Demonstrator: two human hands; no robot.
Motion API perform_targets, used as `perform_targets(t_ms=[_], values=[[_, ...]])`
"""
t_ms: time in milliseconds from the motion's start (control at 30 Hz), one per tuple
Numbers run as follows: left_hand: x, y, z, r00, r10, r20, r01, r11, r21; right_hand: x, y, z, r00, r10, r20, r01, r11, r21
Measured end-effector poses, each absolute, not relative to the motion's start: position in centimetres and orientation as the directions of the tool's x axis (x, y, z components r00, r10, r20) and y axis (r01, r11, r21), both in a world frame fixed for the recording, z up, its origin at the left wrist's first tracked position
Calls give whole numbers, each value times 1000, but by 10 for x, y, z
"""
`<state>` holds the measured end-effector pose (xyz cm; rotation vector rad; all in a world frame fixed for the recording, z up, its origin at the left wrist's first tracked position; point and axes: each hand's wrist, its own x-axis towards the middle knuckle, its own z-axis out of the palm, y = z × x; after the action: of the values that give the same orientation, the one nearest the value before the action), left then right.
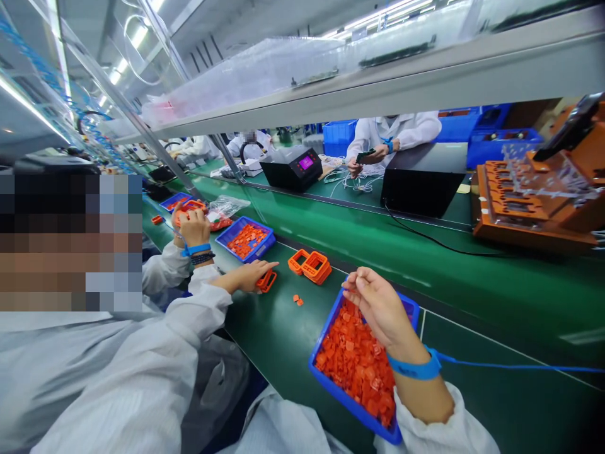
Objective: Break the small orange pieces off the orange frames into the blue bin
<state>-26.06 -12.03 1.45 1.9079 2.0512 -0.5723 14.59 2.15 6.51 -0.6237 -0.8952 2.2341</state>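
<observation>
My left hand [249,276] reaches over the green bench with its index finger stretched out. Its other fingers are around an orange plastic frame [268,282], partly hidden under the hand. My right hand [375,302] is raised above a blue bin [326,383], thumb and fingertips pinched together. What lies between those fingertips, if anything, is too small to make out. Small flat orange plastic pieces [352,366] fill the bin. A few loose orange pieces [297,300] lie on the bench between my hands. Beyond them rests a stack of orange frames [316,268].
To my left, a co-worker's hands [191,224] hold orange parts near another blue bin [269,243]. A blue wrist cord [501,364] runs right. An orange fixture [515,195] and a black box [420,189] stand behind the bench. A shelf [378,94] spans overhead.
</observation>
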Motion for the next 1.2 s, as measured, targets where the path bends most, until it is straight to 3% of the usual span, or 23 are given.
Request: perform_targets(t_ms=[400, 767, 967, 1200], values=[[-264, -119, -5, -24, 861, -508, 999, -2, -50, 148, 27, 56, -725, 679, -120, -388, -545, -743], [-261, -109, 14, -39, 845, -533, 999, 21, -41, 155, 36, 60, -678, 710, -188, -387, -563, -730], [-257, -86, 35, -24, 907, -421, 999, 11, -34, 153, 36, 55, -697, 692, -186, -379, -576, -724], [-222, -19, 31, 154, 933, -325, 985, -170, -22, 156, 37, 53, -700, 695, -164, -367, -547, -752]])
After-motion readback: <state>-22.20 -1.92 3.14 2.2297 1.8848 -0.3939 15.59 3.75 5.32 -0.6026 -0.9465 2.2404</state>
